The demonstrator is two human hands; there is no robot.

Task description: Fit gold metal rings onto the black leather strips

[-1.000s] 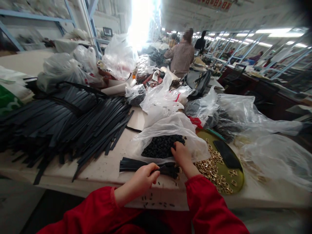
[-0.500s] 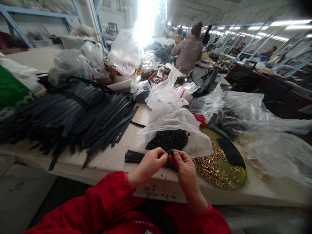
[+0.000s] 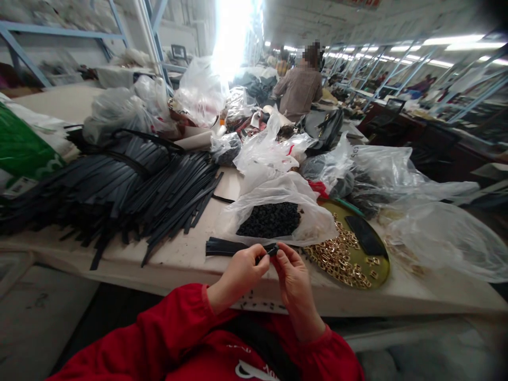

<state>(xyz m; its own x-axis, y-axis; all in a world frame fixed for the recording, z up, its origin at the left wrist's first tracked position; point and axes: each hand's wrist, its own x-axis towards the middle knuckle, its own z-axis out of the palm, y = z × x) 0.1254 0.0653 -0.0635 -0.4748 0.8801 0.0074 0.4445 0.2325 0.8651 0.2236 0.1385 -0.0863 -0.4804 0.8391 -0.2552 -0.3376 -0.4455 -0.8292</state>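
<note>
Close to the table's front edge, my left hand [image 3: 245,271] and my right hand [image 3: 292,272] meet, fingertips pinched on a black strap [image 3: 272,250]. The strap's end shows between the two thumbs; the rest is hidden by the fingers. Just behind the hands lies a short stack of flat black straps [image 3: 222,246]. Past it, an open clear plastic bag [image 3: 317,219] holds many small black pieces [image 3: 270,220]. To the right of my right hand, a round gold-coloured tray [image 3: 379,272] carries many small gold metal buckles [image 3: 337,259] and a dark flat block [image 3: 365,235].
A big pile of long black straps [image 3: 115,185] covers the table's left side. Plastic bags [image 3: 448,233] crowd the right and back. A green bag [image 3: 24,143] stands at far left. Farther back, a person [image 3: 299,87] faces away.
The view has shifted slightly, so the tray and bags appear farther left. Both hands stay together on the strap, and its end now shows more between the fingertips.
</note>
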